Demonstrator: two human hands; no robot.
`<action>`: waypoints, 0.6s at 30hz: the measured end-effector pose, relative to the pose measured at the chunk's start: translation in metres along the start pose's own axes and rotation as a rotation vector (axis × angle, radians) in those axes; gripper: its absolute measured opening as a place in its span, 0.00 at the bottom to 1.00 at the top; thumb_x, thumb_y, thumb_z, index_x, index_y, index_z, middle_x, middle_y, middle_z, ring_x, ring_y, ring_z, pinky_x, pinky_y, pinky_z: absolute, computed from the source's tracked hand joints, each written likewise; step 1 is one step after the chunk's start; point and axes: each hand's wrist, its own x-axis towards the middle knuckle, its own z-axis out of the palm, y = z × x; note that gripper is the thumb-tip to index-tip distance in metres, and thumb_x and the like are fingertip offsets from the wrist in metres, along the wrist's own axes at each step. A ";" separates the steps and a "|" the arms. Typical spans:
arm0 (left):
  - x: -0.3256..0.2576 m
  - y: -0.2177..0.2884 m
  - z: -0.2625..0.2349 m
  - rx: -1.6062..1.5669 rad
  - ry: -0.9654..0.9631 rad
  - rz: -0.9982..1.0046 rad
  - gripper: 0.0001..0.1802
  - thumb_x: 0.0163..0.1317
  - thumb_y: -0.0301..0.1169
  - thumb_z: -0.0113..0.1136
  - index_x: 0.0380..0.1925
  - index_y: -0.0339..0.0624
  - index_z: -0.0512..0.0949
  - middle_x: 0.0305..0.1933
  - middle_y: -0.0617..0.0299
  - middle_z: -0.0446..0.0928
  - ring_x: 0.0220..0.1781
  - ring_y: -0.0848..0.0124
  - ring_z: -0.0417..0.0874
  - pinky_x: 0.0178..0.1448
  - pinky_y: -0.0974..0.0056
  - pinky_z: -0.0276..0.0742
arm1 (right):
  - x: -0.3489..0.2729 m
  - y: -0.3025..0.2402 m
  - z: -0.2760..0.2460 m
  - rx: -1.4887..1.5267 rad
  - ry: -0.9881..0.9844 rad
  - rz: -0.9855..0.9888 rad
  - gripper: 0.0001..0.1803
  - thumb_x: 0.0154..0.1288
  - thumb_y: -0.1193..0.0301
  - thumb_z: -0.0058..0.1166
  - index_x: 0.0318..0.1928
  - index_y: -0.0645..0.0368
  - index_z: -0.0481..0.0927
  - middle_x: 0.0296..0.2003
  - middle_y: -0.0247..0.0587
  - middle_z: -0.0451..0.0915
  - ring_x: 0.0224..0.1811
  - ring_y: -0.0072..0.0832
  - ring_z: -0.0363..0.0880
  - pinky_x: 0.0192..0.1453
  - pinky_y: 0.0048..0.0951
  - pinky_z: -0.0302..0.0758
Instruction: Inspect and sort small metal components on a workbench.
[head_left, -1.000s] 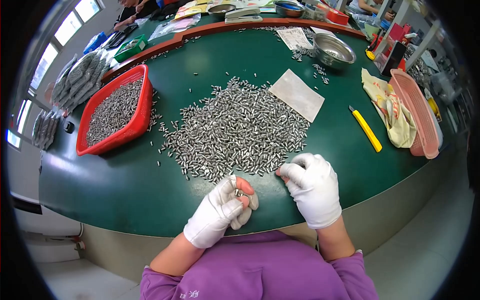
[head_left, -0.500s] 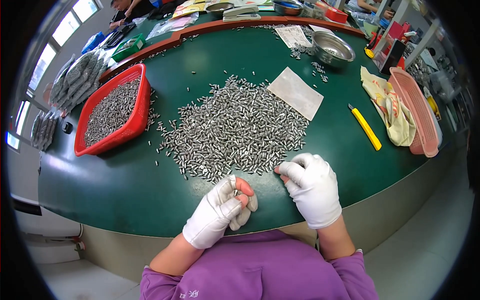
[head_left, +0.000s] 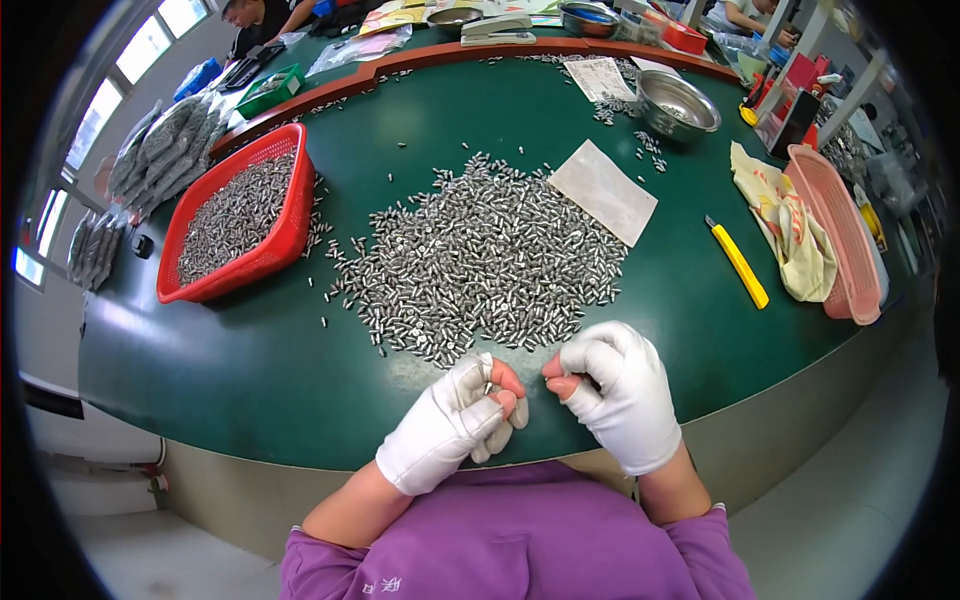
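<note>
Two gloved hands: our left hand (head_left: 452,422) is pinching one small silvery pin (head_left: 488,386); our right hand (head_left: 618,392), fingers curled, is holding nothing visible, just below the pin heap (head_left: 480,262).

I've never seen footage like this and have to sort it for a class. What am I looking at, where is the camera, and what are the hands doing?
The round, bent view comes from a camera on a person's head, looking down. No machine: just two gloved hands. The left hand pinches a small metal piece at its bare fingertips; the right hand is beside it, and whether it holds anything is hard to tell. On the green table lie a heap of small metal pieces, a red basket of more, a clear bag, a yellow knife and a steel bowl.
</note>
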 end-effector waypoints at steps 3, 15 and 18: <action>-0.001 0.003 0.004 0.020 0.013 -0.024 0.11 0.70 0.38 0.54 0.45 0.46 0.69 0.34 0.69 0.73 0.25 0.84 0.67 0.26 0.78 0.62 | 0.001 -0.007 0.006 0.055 -0.004 -0.113 0.09 0.53 0.68 0.65 0.36 0.48 0.82 0.34 0.32 0.77 0.37 0.36 0.76 0.42 0.38 0.73; -0.001 -0.006 0.001 -0.097 0.071 -0.001 0.10 0.72 0.38 0.51 0.45 0.47 0.70 0.34 0.70 0.74 0.24 0.85 0.67 0.26 0.79 0.60 | -0.002 -0.006 0.017 0.054 0.110 -0.147 0.12 0.50 0.69 0.67 0.37 0.47 0.83 0.34 0.31 0.78 0.34 0.35 0.75 0.38 0.35 0.73; -0.001 -0.007 -0.004 -0.169 0.062 -0.017 0.11 0.70 0.39 0.55 0.45 0.47 0.72 0.38 0.71 0.77 0.32 0.85 0.74 0.33 0.81 0.68 | 0.000 -0.005 0.017 0.010 0.098 -0.189 0.12 0.50 0.69 0.66 0.37 0.47 0.83 0.34 0.30 0.78 0.34 0.34 0.75 0.38 0.36 0.72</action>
